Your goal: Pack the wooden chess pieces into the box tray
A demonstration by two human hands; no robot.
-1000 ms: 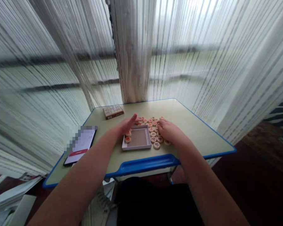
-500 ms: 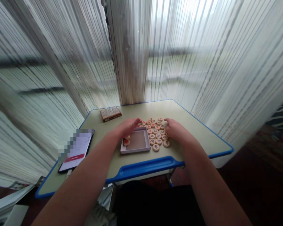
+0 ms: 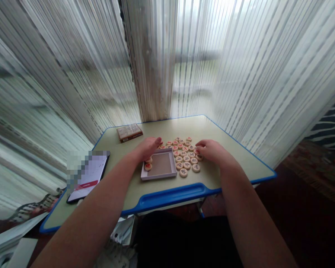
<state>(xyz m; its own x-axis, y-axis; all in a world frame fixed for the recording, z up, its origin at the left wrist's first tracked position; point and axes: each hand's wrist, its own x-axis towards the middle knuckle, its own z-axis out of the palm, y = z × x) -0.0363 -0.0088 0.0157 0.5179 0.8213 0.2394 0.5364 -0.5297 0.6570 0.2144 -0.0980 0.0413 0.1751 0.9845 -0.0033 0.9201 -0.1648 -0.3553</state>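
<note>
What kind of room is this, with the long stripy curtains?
Probably a room in someone's home. Striped sheer curtains hang with daylight behind them, a small blue-edged desk stands in front, and xiangqi pieces for playing lie on it.

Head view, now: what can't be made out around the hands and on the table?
All in the head view:
Left hand: its grip, if any, hidden by the hand itself.
Tray: far left corner, covered by the left hand.
Right hand: its grip, if any, hidden by its own fingers.
Far pieces: characters too small.
Tablet: part of the screen, masked by pixelation.
</note>
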